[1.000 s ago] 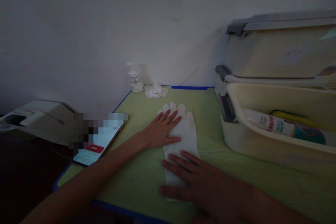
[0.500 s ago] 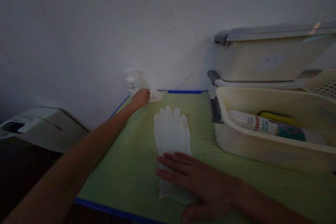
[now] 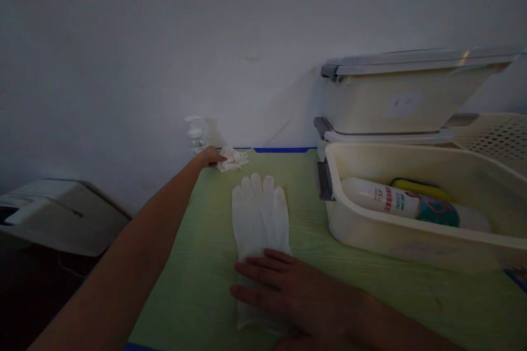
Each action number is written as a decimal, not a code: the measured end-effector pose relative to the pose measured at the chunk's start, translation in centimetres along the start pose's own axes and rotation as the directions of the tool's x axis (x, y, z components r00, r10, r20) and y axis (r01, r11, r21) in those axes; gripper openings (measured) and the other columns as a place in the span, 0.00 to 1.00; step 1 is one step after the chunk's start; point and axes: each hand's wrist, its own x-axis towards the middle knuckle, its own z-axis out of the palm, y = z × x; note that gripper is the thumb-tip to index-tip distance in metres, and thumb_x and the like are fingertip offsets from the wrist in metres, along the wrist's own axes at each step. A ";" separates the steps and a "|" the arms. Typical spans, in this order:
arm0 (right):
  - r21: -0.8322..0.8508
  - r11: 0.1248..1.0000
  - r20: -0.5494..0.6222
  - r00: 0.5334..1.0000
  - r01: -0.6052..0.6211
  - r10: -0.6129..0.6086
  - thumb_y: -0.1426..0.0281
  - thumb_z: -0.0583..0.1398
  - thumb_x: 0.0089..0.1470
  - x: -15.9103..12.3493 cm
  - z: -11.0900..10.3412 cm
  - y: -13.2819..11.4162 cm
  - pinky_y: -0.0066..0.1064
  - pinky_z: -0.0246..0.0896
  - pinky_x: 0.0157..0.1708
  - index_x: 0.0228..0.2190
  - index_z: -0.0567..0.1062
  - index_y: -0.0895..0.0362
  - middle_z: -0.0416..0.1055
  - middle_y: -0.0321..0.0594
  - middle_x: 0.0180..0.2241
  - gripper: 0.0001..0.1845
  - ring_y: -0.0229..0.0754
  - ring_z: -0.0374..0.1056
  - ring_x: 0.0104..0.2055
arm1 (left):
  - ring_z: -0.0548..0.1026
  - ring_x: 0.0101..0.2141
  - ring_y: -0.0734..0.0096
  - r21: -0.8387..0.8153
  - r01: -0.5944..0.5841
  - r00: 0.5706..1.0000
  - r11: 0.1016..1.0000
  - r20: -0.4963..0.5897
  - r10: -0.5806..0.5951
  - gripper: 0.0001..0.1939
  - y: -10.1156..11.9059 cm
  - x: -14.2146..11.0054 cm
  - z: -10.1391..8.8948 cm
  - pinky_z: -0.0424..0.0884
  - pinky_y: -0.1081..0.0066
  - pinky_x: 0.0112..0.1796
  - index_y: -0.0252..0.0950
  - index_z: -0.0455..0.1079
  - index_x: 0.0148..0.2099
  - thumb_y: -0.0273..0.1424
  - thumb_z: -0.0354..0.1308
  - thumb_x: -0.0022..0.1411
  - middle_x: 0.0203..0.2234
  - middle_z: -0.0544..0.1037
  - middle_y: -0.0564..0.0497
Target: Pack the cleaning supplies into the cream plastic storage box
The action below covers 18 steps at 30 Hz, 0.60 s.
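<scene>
Glove [image 3: 259, 225], white, flat at lower centre, long axis up the frame, cuff under the nearer right hand [image 3: 298, 293], fingers apart. Left hand [image 3: 211, 156] left of mid-frame, against a crumpled white bundle [image 3: 233, 159]; pinched or loose, impossible to tell.

Your left arm [image 3: 146, 247] stretches far forward, fingers bent; your right hand [image 3: 298, 293] lies palm down, fingers extended.
</scene>
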 end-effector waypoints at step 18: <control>-0.062 0.998 -0.012 1.000 -0.005 0.004 0.52 0.56 0.54 0.1 0.1 -0.1 0.42 0.31 0.62 0.61 0.52 0.56 0.45 0.49 0.64 0.39 0.48 0.40 0.65 | 0.69 0.46 0.61 -0.084 -0.134 0.806 0.987 -0.589 0.059 0.04 4.3 -0.8 -2.7 0.65 0.58 0.47 0.31 0.67 0.38 0.25 0.52 0.61 0.41 0.71 0.44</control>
